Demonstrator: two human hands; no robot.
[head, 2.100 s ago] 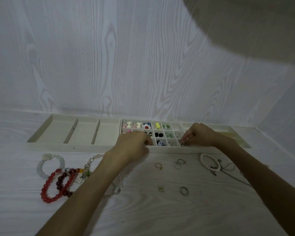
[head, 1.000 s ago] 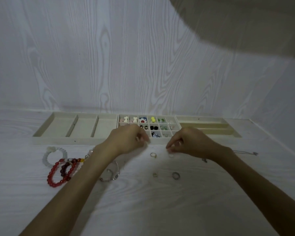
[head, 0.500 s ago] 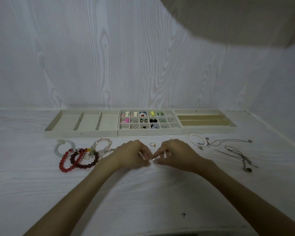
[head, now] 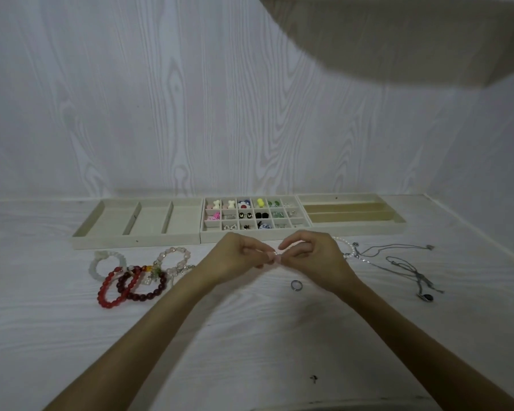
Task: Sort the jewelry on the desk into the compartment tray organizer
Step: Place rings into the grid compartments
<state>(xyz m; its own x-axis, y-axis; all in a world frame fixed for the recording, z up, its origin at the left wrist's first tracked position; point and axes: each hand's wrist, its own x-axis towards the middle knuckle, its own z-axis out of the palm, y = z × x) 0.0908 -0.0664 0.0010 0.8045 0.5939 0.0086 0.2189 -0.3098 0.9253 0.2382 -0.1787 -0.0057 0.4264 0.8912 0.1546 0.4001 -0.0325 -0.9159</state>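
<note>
My left hand (head: 238,256) and my right hand (head: 309,256) meet fingertip to fingertip above the desk, both pinching a small silver ring (head: 275,254) just in front of the beige compartment tray (head: 137,241). The tray's middle grid (head: 255,215) holds several earrings and beads. Its three left compartments (head: 149,218) and right long slots (head: 350,215) look bare. A silver ring (head: 296,285) lies on the desk under my right wrist.
Red, dark red, pale green and pink bead bracelets (head: 131,277) lie at the left. A pearl bracelet (head: 349,247) and thin chain necklaces with a dark pendant (head: 425,296) lie at the right. A shelf (head: 398,34) overhangs the upper right.
Both hands drew back from the tray's grid to the desk, came together over the loose rings, and now hold one small ring lifted between them. The camera tilted back.
</note>
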